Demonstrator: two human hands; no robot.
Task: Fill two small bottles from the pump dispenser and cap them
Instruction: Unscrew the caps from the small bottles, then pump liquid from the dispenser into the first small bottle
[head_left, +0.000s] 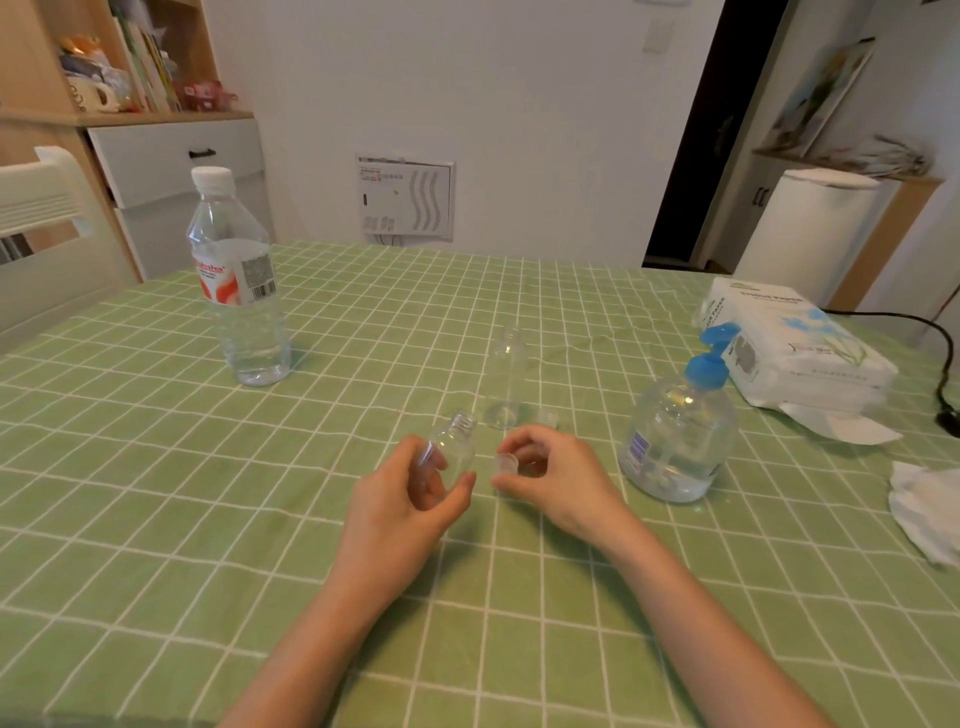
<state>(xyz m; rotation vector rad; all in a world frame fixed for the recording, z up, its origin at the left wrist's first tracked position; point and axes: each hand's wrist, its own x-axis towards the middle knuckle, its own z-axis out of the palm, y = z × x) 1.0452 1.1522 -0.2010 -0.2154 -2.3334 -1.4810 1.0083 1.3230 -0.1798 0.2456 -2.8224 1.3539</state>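
The left hand (402, 499) has its fingers curled round the uncapped small bottle (457, 447) just above the desk (260, 519), neck tilted toward one o'clock, while the right hand (545, 478), pinching the cap (505, 462), sits nearer the pump dispenser (680, 436) at its three o'clock.

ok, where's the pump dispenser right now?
In the head view, the pump dispenser stands upright on the right side of the table, just right of the right hand and nearer the camera than the tissue pack.

water bottle (240, 291) (capped), tissue pack (800, 353), crumpled tissue (930, 506)
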